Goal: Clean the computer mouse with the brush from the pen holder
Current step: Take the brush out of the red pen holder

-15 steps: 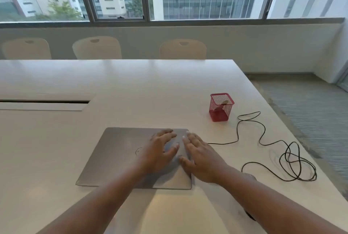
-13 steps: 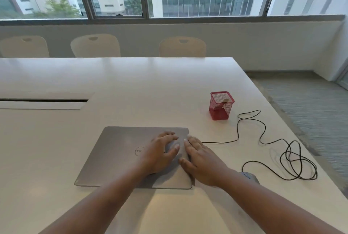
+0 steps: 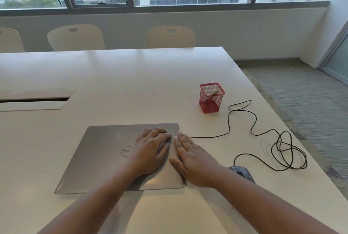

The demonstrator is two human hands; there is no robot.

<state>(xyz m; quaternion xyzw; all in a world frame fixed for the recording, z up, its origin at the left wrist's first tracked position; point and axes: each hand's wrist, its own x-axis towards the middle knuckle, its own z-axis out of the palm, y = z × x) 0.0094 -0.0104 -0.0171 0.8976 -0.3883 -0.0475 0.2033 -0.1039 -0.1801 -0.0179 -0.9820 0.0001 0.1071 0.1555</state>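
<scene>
Red mesh holder (image 3: 212, 97) right of centre, brush (image 3: 215, 93) inside, untouched. Mouse (image 3: 241, 173) lower right, half hidden behind right forearm. Left hand (image 3: 150, 151) and right hand (image 3: 192, 159) flat, empty, on laptop (image 3: 105, 155). Nothing begun; all left.

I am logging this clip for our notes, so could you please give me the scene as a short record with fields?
setting: white table by a window, chairs behind it
left hand: left hand flat on the closed laptop, holding nothing
right hand: right hand flat at the laptop's right edge, holding nothing
pen holder: red mesh pen holder upright, beyond the hands
brush: brush leaning inside the holder, only its pale top end clear
mouse: computer mouse beside the right forearm, partly hidden
cable: black cable looped on the table
task state: brush not yet picked up
</scene>
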